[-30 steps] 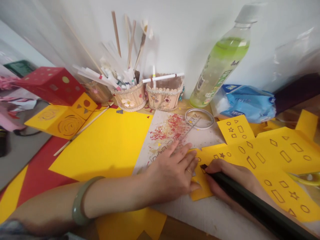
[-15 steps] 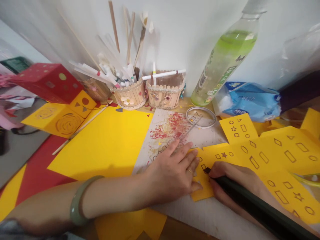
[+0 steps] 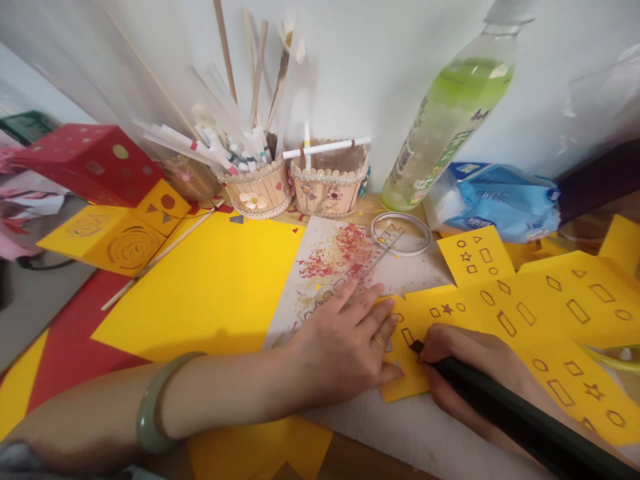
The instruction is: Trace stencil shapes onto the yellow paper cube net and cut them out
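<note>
My right hand (image 3: pixel 465 360) grips a long black-handled tool (image 3: pixel 495 400) that looks like a craft knife. Its dark angled tip meets the yellow card (image 3: pixel 430 297) beside a small outlined rectangle. My left hand (image 3: pixel 345 340), fingers stretched out, lies flat over the card's left edge. Under and past its fingers runs a see-through stencil ruler (image 3: pixel 373 267), partly hidden. Circles, stars, diamonds and rectangles are outlined on the card, which spreads in several panels to the right. Beneath lies a grey-white board (image 3: pixel 370 427).
Behind stand two wooden-stick baskets (image 3: pixel 257 193) of pens and sticks, a tilted-looking green drink bottle (image 3: pixel 450 127) and a blue wipes packet (image 3: pixel 510 200). A tape ring (image 3: pixel 425 247) lies ahead. Left are a yellow sheet (image 3: pixel 210 287), a thin stick (image 3: pixel 155 260) and a red box (image 3: pixel 95 163).
The black tool's tip has shifted slightly down along the small rectangle. More of that rectangle shows now. My left hand stays in place, and the view has drifted slightly.
</note>
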`<state>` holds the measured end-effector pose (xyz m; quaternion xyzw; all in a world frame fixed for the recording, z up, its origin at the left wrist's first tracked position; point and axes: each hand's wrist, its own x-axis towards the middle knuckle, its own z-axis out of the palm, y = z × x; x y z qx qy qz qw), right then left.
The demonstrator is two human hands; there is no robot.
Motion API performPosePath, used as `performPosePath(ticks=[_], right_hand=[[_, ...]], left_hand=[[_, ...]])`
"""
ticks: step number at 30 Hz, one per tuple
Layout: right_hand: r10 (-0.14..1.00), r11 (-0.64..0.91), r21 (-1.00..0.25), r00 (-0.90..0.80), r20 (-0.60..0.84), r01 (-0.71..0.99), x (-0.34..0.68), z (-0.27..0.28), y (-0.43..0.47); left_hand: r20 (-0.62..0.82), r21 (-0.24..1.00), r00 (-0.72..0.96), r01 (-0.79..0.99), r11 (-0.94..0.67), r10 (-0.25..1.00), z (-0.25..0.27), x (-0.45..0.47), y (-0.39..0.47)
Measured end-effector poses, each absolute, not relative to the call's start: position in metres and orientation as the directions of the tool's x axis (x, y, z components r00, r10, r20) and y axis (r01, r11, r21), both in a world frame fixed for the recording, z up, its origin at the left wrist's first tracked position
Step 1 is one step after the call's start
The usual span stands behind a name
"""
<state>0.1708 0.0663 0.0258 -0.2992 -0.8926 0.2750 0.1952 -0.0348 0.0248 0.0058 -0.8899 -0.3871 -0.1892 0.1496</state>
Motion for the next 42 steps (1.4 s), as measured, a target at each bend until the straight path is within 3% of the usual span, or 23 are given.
performPosePath(ticks=[6,11,14,17,19,21,31,37,42], right_hand=[[0.644,0.663,-0.624,-0.74,0.193,0.414,0.17,0.028,0.066],[0.774,0.357,-0.809,-0.632,-0.022,0.466,0.178,0.036,0.07],[0.879,0.261,-0.877,-0.474,0.043,0.404,0.185,0.032,0.074],[0.916,0.105,-0.968,-0.402,0.005,0.229,0.188,0.022,0.077],[0.926,-0.022,-0.996,-0.374,-0.052,0.084,0.186,0.02,0.077],[0.928,-0.082,-0.997,-0.366,-0.075,-0.003,0.182,0.021,0.077],[0.88,-0.003,-0.996,-0.473,0.039,-0.088,0.187,0.033,0.07],[0.744,0.141,-0.985,-0.644,0.175,-0.105,0.201,0.044,0.067],[0.813,0.144,-0.98,-0.581,0.037,0.139,0.193,0.054,0.061]], left_hand=[[0.448,-0.112,0.63,0.743,-0.659,0.634,0.006,-0.035,0.025],[0.454,-0.103,0.641,0.727,-0.678,0.618,0.006,-0.036,0.025],[0.484,-0.031,0.616,0.722,-0.691,0.622,0.006,-0.037,0.026],[0.44,0.195,0.563,0.701,-0.686,0.7,0.009,-0.038,0.029],[0.317,0.448,0.483,0.682,-0.578,0.816,0.014,-0.039,0.034],[0.184,0.614,0.403,0.665,-0.425,0.897,0.021,-0.038,0.04],[-0.118,0.843,0.394,0.524,-0.118,0.911,0.04,-0.018,0.074],[-0.026,0.973,0.088,0.232,0.005,0.996,0.052,-0.018,0.061],[-0.017,0.999,-0.089,-0.032,0.014,0.996,0.058,-0.003,0.043]])
